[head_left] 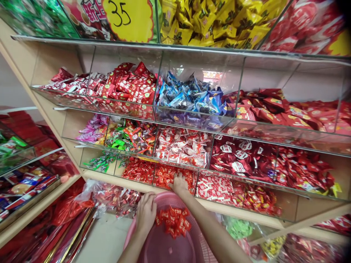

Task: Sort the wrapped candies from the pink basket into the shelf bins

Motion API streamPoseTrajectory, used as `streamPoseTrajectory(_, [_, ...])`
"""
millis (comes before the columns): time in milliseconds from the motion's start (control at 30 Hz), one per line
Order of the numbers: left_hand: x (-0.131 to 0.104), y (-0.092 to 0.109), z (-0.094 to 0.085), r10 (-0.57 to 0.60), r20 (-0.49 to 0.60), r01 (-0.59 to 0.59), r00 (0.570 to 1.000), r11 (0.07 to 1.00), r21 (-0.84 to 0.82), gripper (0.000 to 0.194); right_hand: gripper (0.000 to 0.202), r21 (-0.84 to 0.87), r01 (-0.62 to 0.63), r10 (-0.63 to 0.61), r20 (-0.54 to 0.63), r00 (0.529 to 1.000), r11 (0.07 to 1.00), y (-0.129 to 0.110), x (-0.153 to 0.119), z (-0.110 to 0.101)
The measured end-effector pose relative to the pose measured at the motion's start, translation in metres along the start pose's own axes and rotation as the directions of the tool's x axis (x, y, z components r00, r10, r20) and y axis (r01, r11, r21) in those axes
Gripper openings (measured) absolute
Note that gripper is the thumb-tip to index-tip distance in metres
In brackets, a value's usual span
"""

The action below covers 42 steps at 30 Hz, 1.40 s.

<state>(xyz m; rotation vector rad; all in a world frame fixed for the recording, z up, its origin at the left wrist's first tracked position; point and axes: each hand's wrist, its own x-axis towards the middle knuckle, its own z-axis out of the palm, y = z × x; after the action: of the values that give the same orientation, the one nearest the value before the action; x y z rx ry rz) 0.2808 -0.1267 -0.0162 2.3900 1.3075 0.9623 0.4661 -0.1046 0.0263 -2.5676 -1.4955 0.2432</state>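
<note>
A pink plastic basket (171,199) is at the bottom middle, with a small heap of red-wrapped candies (174,222) inside at its far side. My left hand (146,212) is closed over the basket's left rim. Past the far rim, my right hand (180,183) reaches into a bottom-shelf compartment of small red-wrapped candies (163,176). Its thumb and fingers are apart over the candies, and its fingertips are partly lost among them.
Clear dividers split the wooden shelves (230,204) into candy compartments. White-and-red wrapped candies (216,186) lie right of my right hand. Bagged candies (117,197) sit below the shelf at left. A yellow price sign (127,18) hangs above.
</note>
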Motion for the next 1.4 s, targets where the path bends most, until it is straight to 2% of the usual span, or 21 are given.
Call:
streamPoseTrajectory(300, [-0.001,-0.001,0.002,0.019,-0.022,-0.019,1.000,1.000,0.020,0.025,0.043,0.076,-0.001,0.003,-0.025,1.000,0.997,0.006,0.002,0.002])
streamPoseTrajectory(633, [-0.001,-0.002,0.002,0.002,0.011,-0.002,1.000,1.000,0.022,0.026,0.026,0.222,0.008,0.008,-0.072,0.997,0.975,0.030,0.015,-0.011])
streamPoseTrajectory(833, [-0.001,-0.002,0.002,0.004,-0.004,-0.004,1.000,1.000,0.021,0.026,0.030,0.238,-0.028,0.036,-0.031,0.999,0.971,0.029,0.015,-0.008])
streamPoseTrajectory(1067, [0.000,-0.002,0.002,-0.010,0.004,0.010,1.000,1.000,0.025,0.027,0.060,0.126,-0.083,0.082,0.015,0.997,0.989,0.007,0.007,-0.010])
streamPoseTrajectory(1200, [0.000,-0.003,0.003,-0.013,0.012,0.012,1.000,1.000,0.025,0.027,0.047,0.087,-0.037,0.040,-0.029,0.999,0.996,0.008,0.006,-0.005])
streamPoseTrajectory(1400, [0.000,-0.002,0.002,0.011,-0.015,-0.010,1.000,1.000,0.021,0.028,0.034,0.117,0.077,-0.069,-0.069,0.995,0.990,0.015,0.003,0.002])
